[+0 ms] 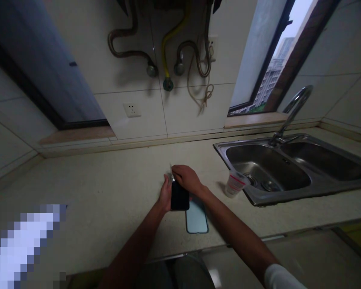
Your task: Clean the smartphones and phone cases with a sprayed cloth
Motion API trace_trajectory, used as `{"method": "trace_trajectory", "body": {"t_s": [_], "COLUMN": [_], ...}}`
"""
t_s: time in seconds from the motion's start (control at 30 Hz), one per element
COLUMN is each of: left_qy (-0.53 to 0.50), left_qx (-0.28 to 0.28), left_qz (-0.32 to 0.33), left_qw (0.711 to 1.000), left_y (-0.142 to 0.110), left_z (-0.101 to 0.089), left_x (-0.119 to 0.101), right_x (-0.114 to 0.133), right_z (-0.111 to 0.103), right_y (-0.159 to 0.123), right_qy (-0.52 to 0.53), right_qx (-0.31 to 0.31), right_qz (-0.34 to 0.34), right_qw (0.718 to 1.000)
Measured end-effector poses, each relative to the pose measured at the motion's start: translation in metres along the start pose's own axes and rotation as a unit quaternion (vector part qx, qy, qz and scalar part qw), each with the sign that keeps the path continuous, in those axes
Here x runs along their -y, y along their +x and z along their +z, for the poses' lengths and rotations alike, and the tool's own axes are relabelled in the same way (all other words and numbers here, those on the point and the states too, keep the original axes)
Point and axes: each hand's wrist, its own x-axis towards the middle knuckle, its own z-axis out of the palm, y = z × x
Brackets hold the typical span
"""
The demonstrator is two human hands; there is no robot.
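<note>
A black-screened smartphone (180, 197) lies in my left hand (165, 196), whose fingers wrap its left side and underside. Across the phone's top end reaches my right hand (187, 178), fingers bent and pressed together. A thin, pale sliver (170, 168) shows at those fingertips; it looks like a clear film or sheet, though I cannot make out its kind. Under my right wrist, partly covered by the phone and arm, a pale blue phone-shaped piece (197, 218) with a dark rim rests flat on the counter (123, 192). Whether it is a case or a second phone, I cannot tell.
A clear plastic cup (235, 184) with red print stands by the rim of a double steel sink (252, 199) on the right. Its curved faucet (291, 108) rises behind. Pipes and valves (167, 83) hang on the tiled wall, near a socket (132, 109).
</note>
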Motion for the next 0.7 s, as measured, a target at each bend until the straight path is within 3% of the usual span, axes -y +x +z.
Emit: {"method": "trace_trajectory", "body": {"t_s": [0.17, 0.27, 0.53, 0.7], "left_qy": [-0.039, -0.049, -0.089, -0.096], "left_qx": [-0.064, -0.079, 0.043, 0.048], "left_qz": [0.062, 0.089, 0.035, 0.058], "left_qw": [0.995, 0.992, 0.994, 0.992], "left_y": [0.003, 0.003, 0.003, 0.004], "left_z": [0.003, 0.002, -0.016, -0.017], "left_x": [0.001, -0.003, -0.013, -0.012], "right_x": [0.009, 0.017, 0.038, 0.029], "right_z": [0.004, 0.005, -0.004, -0.004], "right_y": [-0.012, -0.017, -0.052, -0.086], "right_qy": [-0.024, -0.024, -0.027, -0.020], "right_qx": [0.042, 0.093, 0.131, 0.053], "right_qz": [-0.120, -0.153, -0.220, -0.274], "right_qw": [0.992, 0.983, 0.966, 0.960]}}
